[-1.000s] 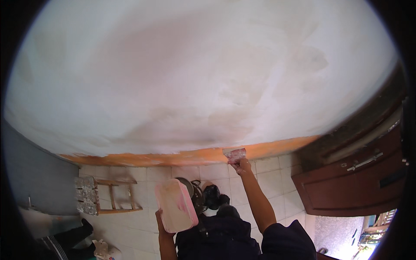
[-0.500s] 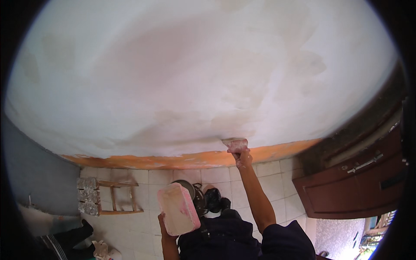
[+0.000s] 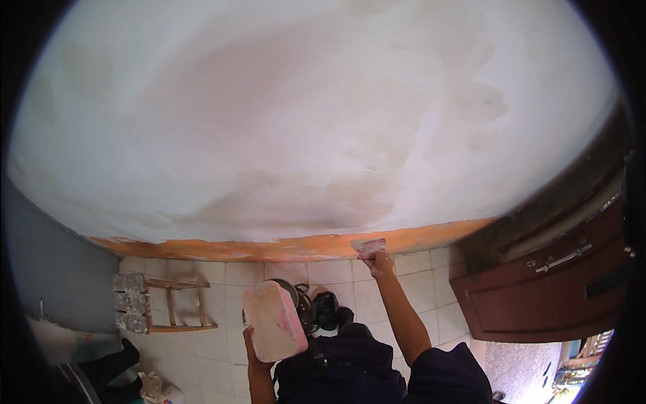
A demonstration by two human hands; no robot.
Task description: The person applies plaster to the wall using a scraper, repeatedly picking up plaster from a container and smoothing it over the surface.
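My right hand (image 3: 381, 264) is closed around a wide, pinkish-smeared putty knife (image 3: 369, 247). The blade overlaps the orange strip (image 3: 303, 248) along the wall's bottom; I cannot tell whether it touches. Above that strip, the white wall (image 3: 269, 121) carries uneven beige-grey patches of filler. Lower down, my left hand (image 3: 258, 362) grips the side of a pink rectangular tub (image 3: 293, 316), tilted so that its pale, putty-coated inside shows. Most of the left fingers are hidden by the tub.
Behind the tub stand a round pot-like container (image 3: 304, 311) and a black bundle (image 3: 326, 310) on the tiled floor. A splattered wooden stool (image 3: 176, 304) lies at the left. On the right is a brown door (image 3: 538, 289). Another person's dark-clad leg (image 3: 108, 367) shows at lower left.
My right hand has drawn the putty knife down from the white wall's lower edge to in front of the orange strip. The tub stays nearly where it was.
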